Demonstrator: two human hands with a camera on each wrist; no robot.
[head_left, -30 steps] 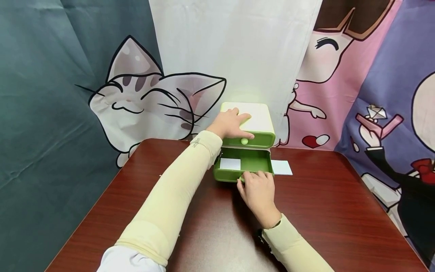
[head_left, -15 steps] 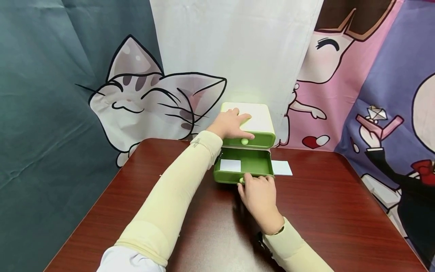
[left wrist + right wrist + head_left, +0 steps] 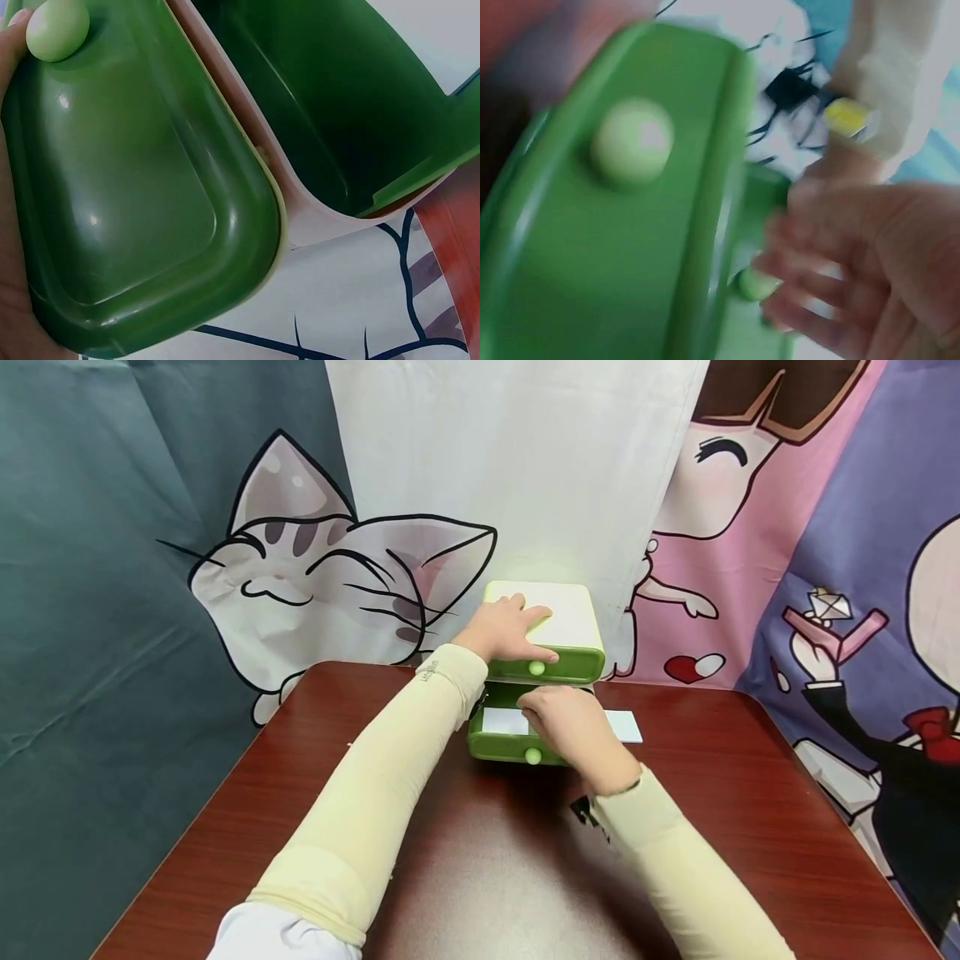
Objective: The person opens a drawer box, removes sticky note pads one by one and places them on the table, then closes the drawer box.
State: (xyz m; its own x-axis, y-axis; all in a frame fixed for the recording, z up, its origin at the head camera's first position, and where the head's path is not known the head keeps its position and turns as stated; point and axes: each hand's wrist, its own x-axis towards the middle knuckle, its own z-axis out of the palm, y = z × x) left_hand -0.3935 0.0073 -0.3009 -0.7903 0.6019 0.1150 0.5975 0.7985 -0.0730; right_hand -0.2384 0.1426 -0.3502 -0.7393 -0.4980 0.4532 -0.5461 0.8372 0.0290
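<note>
A small two-drawer box (image 3: 573,614) with a white top and green fronts stands at the table's back. My left hand (image 3: 501,631) rests on its top, fingers spread, the thumb beside the upper drawer's round knob (image 3: 537,668). That upper drawer (image 3: 127,165) is closed. The lower drawer (image 3: 493,747) is pulled out, and a white card (image 3: 505,721) lies in its left part. Over the lower drawer's right side is my right hand (image 3: 577,731), off the lower knob (image 3: 533,756). In the right wrist view its fingers are loosely bent with nothing in them, blurred by motion.
Another white card (image 3: 626,727) lies on the brown table (image 3: 720,793) right of the box, partly behind my right hand. A cartoon-printed cloth (image 3: 525,468) hangs close behind the table.
My right hand has let go of the lower knob and moved up over the drawer. The lower drawer slid slightly outward before that. My left hand stays on the box top.
</note>
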